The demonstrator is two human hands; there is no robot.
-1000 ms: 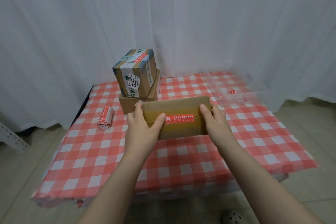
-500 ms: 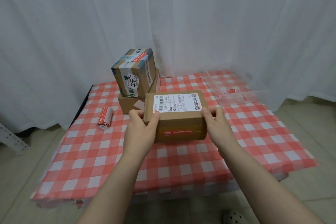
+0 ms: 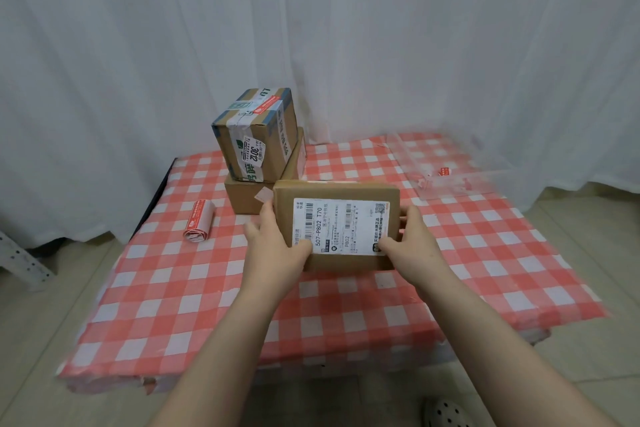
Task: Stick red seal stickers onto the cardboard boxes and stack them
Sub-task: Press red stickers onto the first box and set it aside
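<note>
Far left on the worktop (image 3: 519,270), under a red-and-white checked cloth: a roll of red seal stickers (image 3: 198,225), lying on its side, well apart from the boxes. To its right, near the far edge: a stack of two cardboard boxes, a flat plain box (image 3: 244,197) below and a taped box (image 3: 256,133) on top, turned a little askew, with a red seal sticker (image 3: 266,104) across its lid. Just in front of the stack, at centre: a flat cardboard box (image 3: 337,225), tilted with its white shipping label (image 3: 341,226) facing the camera, near edge low over the cloth; contact with the cloth not clear. Left hand (image 3: 277,246) grasping the box's left end, thumb on the label face, fingers behind. Right hand (image 3: 412,243) grasping the right end in the same grip. Far right: a clear plastic tray (image 3: 464,180) with a small red scrap (image 3: 444,170) inside. Near right, on the floor: a white perforated shoe (image 3: 446,414).
</note>
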